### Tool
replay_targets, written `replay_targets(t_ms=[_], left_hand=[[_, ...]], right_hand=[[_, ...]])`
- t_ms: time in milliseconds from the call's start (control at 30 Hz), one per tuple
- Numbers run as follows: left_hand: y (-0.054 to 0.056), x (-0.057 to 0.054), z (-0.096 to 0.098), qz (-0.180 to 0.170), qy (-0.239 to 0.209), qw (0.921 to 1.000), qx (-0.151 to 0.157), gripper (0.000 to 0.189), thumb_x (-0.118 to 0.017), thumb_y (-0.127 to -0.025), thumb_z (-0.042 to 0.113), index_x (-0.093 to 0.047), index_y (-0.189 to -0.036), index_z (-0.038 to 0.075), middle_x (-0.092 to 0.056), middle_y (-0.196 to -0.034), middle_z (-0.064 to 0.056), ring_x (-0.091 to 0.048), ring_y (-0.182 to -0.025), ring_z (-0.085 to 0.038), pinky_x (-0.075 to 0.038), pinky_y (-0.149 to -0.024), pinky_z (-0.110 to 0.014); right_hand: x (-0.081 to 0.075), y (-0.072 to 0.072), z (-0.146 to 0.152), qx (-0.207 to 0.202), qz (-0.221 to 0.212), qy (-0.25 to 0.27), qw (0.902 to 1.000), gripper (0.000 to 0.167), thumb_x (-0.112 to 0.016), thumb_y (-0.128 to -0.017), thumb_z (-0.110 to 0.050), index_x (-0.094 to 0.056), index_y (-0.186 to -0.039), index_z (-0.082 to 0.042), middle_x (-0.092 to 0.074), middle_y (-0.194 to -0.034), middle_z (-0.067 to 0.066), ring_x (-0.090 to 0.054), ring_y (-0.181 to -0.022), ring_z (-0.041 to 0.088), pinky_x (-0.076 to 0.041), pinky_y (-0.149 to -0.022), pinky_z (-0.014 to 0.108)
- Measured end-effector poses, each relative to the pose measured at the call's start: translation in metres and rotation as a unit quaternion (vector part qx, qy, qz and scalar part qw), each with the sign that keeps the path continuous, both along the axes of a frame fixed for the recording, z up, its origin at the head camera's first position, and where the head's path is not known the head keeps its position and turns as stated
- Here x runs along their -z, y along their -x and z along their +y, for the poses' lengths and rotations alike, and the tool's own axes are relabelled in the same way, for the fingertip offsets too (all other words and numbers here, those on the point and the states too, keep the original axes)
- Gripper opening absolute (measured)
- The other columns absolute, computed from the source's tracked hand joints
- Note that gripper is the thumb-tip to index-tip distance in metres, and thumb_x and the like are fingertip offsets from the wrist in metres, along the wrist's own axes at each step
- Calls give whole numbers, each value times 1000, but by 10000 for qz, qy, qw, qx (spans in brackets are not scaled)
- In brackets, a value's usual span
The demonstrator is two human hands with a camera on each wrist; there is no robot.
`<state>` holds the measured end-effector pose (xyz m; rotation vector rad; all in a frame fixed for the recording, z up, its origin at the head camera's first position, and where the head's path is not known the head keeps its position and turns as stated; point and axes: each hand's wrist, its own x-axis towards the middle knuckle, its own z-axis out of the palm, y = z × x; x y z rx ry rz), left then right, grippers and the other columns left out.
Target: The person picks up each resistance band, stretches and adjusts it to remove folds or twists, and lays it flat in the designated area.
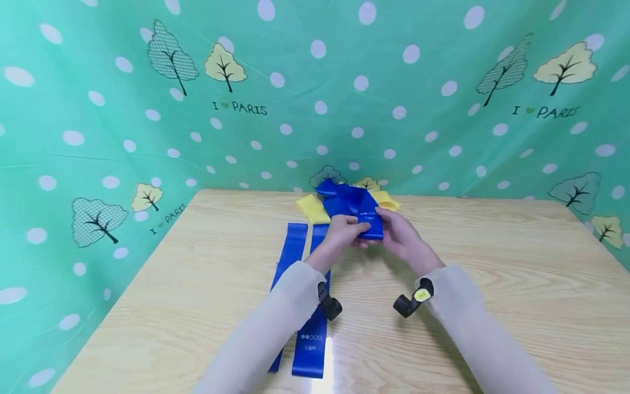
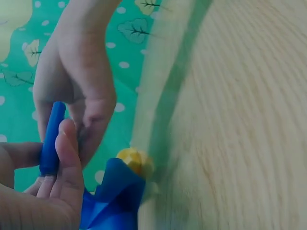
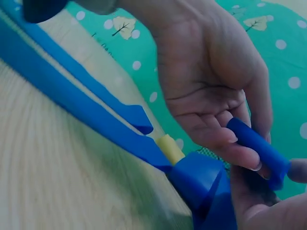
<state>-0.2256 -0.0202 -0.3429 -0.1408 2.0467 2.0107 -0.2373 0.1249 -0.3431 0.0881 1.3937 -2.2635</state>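
Band (image 1: 374, 222), glossy blue, has its printed end pinched by the left hand (image 1: 346, 228) and right hand (image 1: 401, 232) above the far part of the desk (image 1: 497, 241); it should prove light, floppy, slightly slippery, best gripped by both edges.

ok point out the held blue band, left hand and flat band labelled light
held blue band (image 1: 374, 228), head view, printed end
left hand (image 1: 340, 233), head view, back of hand
flat band labelled light (image 1: 310, 342), head view, printed part
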Motion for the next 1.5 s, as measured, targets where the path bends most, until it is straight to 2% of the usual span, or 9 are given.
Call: replay_targets(t_ms=[100,233,367,500,600,733,933,1167,1500], left_hand=[[-5,0,0,42,87,9998,195,18,-60,-92,6,-66,-103,-8,-71,-85,-25,-63,-52,-10,-53,-50,-20],[-11,1,1,31,207,9991,366,11,-62,-91,6,-64,-82,0,-71,-84,-24,-66,-55,-13,-53,-50,-21],[-18,3,3,29,348,9983,460,25,-63,-91,7,-53,-68,6,-72,-83,-21,-71,-64,-21,-56,-54,-24],[-24,7,6,223,505,9968,585,18,-63,-91,9,-64,-76,-2,-72,-82,-20,-72,-69,-25,-57,-56,-26],[-32,8,8,197,534,9963,641,16,-64,-91,9,-70,-89,-5,-73,-82,-20,-72,-68,-24,-56,-55,-25],[-44,7,10,25,658,9951,735,17,-65,-90,14,-71,-89,-2,-73,-81,-17,-72,-66,-20,-55,-53,-23],[-62,6,12,-38,923,9905,1022,17,-66,-90,19,-71,-85,3,-74,-77,-13,-71,-62,-19,-55,-52,-23],[-83,7,9,18,1037,9869,1235,14,-69,-87,19,-69,-84,6,-73,-71,-7,-70,-60,-17,-54,-52,-24],[-109,9,1,120,1022,9786,1780,12,-68,-88,16,-69,-87,4,-73,-72,-9,-70,-59,-20,-56,-52,-28]], right_hand=[[-4,6,-1,137,-46,-161,9998,56,-41,-102,-15,-15,-151,-3,-52,-111,0,-63,-86,6,-53,-80,17],[-11,18,2,742,-92,-566,9956,58,-50,-97,-7,-25,-148,0,-53,-109,-3,-60,-86,3,-53,-78,15],[-18,28,11,999,-106,-749,9921,56,-52,-95,-4,-30,-146,0,-57,-100,-7,-56,-88,2,-51,-75,12],[-25,34,20,1075,-215,-761,9911,35,-55,-94,-5,-49,-128,-9,-59,-94,-9,-55,-88,3,-51,-72,13],[-28,37,27,1112,-237,-875,9897,25,-57,-94,-8,-50,-118,-10,-59,-95,-9,-56,-88,3,-51,-73,13],[-32,41,34,1123,-121,-972,9888,21,-56,-95,-10,-50,-115,-10,-62,-87,-9,-58,-81,2,-51,-71,13],[-36,43,42,1157,14,-707,9908,3,-56,-94,-8,-56,-97,-9,-68,-76,-8,-64,-75,3,-52,-69,14],[-37,44,45,1109,62,-444,9928,7,-60,-92,-6,-62,-87,-11,-69,-78,-6,-65,-76,5,-53,-72,16],[-38,39,47,1072,56,-560,9926,14,-62,-90,-5,-67,-80,-13,-71,-75,-5,-66,-73,5,-54,-70,17]])
